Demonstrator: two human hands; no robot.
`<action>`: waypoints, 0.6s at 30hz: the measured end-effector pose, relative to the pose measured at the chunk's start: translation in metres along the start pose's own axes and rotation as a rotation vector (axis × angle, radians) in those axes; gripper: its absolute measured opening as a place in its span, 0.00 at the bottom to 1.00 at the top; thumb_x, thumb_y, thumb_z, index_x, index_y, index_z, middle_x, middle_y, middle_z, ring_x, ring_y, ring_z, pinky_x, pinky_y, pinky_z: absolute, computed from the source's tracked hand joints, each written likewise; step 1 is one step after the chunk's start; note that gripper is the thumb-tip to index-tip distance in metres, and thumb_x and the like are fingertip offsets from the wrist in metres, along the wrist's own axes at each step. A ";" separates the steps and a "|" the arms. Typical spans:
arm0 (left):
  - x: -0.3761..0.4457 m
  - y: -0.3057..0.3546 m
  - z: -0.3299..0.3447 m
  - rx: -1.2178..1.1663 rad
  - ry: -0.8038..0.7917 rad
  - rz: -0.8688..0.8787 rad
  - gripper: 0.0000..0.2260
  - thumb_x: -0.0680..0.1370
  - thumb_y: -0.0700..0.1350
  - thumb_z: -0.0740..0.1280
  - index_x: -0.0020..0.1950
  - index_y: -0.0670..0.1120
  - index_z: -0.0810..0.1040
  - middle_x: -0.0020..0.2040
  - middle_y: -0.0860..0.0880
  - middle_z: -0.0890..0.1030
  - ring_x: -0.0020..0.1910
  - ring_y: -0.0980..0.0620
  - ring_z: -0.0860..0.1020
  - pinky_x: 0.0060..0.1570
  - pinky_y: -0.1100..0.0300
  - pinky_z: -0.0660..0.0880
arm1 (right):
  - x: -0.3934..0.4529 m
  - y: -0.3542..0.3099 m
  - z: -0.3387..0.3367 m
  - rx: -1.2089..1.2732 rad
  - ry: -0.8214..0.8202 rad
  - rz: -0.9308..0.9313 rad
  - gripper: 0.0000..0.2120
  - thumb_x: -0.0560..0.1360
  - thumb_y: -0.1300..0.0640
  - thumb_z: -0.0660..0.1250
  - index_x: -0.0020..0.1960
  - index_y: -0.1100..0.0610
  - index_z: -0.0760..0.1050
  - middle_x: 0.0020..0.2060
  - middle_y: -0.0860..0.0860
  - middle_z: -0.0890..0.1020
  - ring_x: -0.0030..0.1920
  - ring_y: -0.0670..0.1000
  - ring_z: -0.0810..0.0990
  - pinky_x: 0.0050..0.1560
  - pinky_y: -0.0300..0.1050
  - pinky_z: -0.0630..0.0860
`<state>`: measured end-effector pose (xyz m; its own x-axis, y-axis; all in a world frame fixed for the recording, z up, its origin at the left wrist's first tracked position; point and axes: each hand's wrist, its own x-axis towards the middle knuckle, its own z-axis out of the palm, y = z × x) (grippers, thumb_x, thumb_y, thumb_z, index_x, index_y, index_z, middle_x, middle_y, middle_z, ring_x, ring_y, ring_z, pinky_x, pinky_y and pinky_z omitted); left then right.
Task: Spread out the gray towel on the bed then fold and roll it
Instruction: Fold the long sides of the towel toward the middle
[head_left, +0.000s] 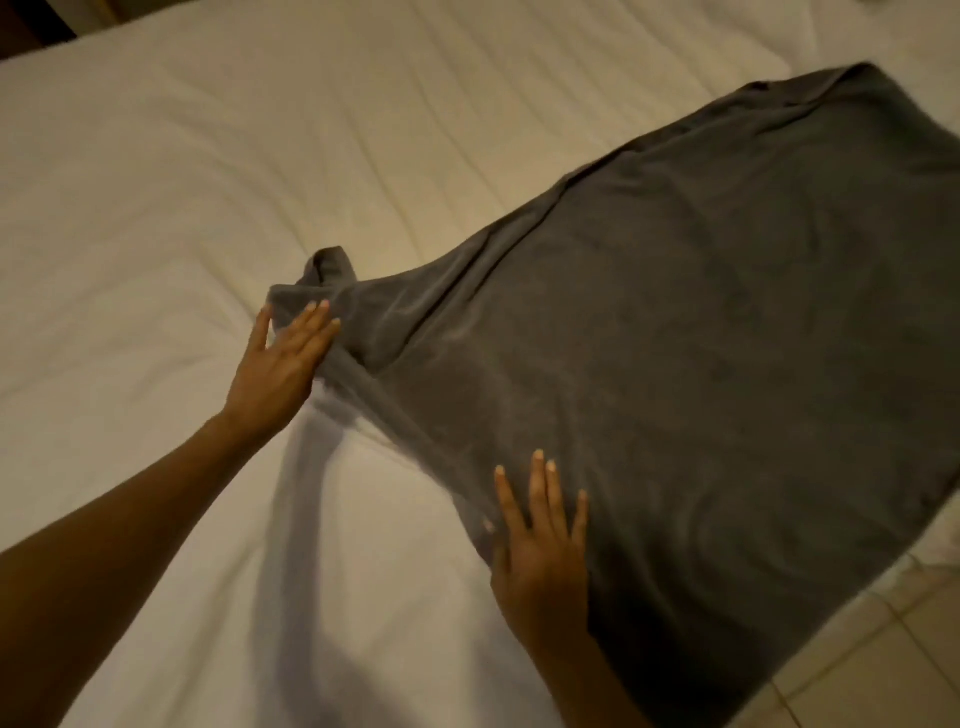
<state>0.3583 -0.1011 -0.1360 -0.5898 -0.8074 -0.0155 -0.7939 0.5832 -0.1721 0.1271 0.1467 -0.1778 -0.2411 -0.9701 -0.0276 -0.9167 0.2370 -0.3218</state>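
The gray towel (675, 332) lies mostly flat across the right half of the white bed (208, 182), running from the far right corner toward me. Its near-left corner is bunched and creased into a small raised fold. My left hand (283, 364) rests on that bunched corner with straight fingers on the cloth and the thumb spread onto the sheet. My right hand (540, 540) lies flat on the towel's near edge, fingers spread and straight. The towel's near-right part hangs over the side of the bed.
The white sheet is wrinkled, with open bed surface to the left and beyond the towel. Tiled floor (883, 649) shows at the lower right past the bed's edge. A dark piece of furniture (31, 26) sits at the top left corner.
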 end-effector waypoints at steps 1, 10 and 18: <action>0.026 0.009 -0.007 -0.012 0.030 0.011 0.24 0.73 0.30 0.67 0.68 0.37 0.71 0.69 0.36 0.70 0.68 0.37 0.70 0.72 0.53 0.31 | 0.012 0.009 -0.008 -0.014 0.029 0.040 0.23 0.79 0.46 0.55 0.71 0.53 0.68 0.73 0.60 0.64 0.73 0.59 0.63 0.70 0.63 0.57; 0.210 0.139 -0.039 -0.092 0.080 0.026 0.27 0.82 0.49 0.56 0.78 0.44 0.50 0.79 0.44 0.52 0.78 0.48 0.51 0.72 0.39 0.39 | 0.092 0.150 -0.062 -0.237 0.143 0.390 0.25 0.79 0.49 0.56 0.74 0.53 0.62 0.76 0.63 0.53 0.76 0.61 0.52 0.71 0.64 0.44; 0.152 0.133 0.040 -0.269 -0.203 -0.034 0.31 0.81 0.58 0.52 0.78 0.43 0.49 0.79 0.44 0.50 0.78 0.47 0.48 0.74 0.43 0.41 | 0.074 0.169 -0.025 -0.190 -0.043 0.428 0.28 0.75 0.46 0.53 0.70 0.57 0.69 0.73 0.66 0.59 0.73 0.65 0.58 0.69 0.68 0.52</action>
<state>0.1692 -0.1502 -0.2010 -0.5423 -0.8122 -0.2148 -0.8391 0.5364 0.0901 -0.0540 0.1164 -0.2108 -0.6008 -0.7832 -0.1603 -0.7806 0.6180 -0.0939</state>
